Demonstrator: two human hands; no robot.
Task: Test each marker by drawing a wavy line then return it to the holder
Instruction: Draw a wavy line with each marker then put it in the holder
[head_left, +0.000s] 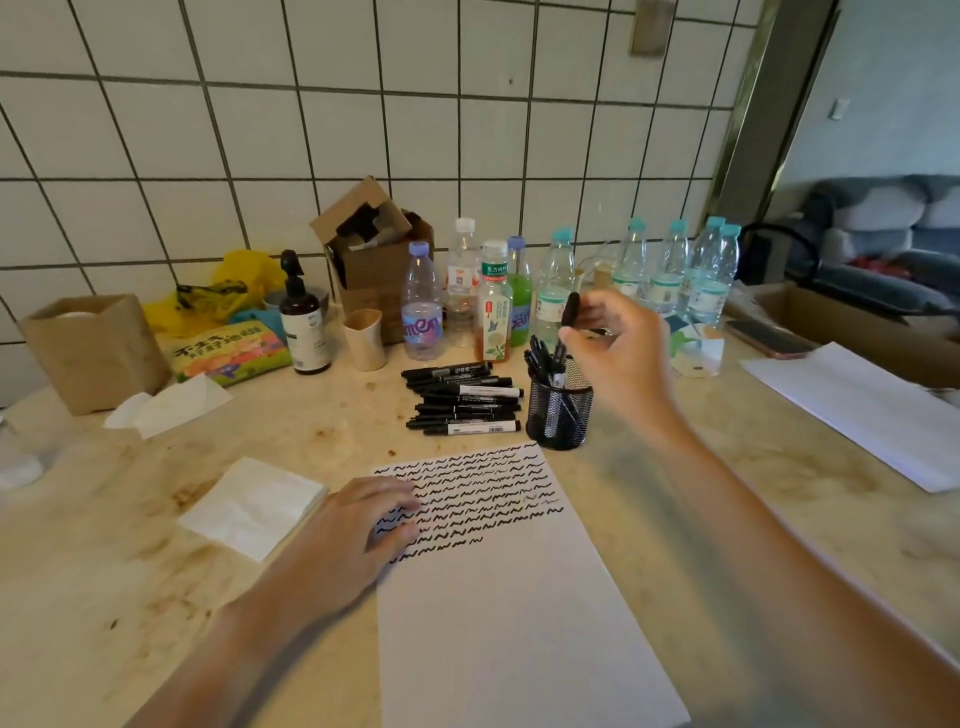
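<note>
Paper (519, 597) is laid on the marbled surface (104, 597), its far half covered with rows of black wavy lines (483, 499). The left hand (358, 530) is rested flat on the left edge of the paper, fingers relaxed and spread over the lines, with nothing gripped. The right hand (621, 358) is held above and just right of the holder (558, 410), a black mesh cup set just beyond the far right corner of the paper; a black marker (570, 309) is pinched between thumb and fingertips, its capped end pointed up and its lower end hidden behind the fingers. Several more markers are stood upright in the holder. A pile of markers (462, 397) is laid on the surface just left of the holder, all lying roughly crosswise. A folded tissue (254, 506) is seen to the left of the paper, touching or nearly touching the left hand, and a crumpled one (166, 405) farther left. Along the tiled wall a row of bottles (571, 280) is lined up, with a cardboard box (374, 249), a pump bottle (304, 317), a beige cup (364, 338) and a snack packet (228, 353) to the left. A second sheet (857, 410) and a phone (769, 338) are placed at the far right.
</note>
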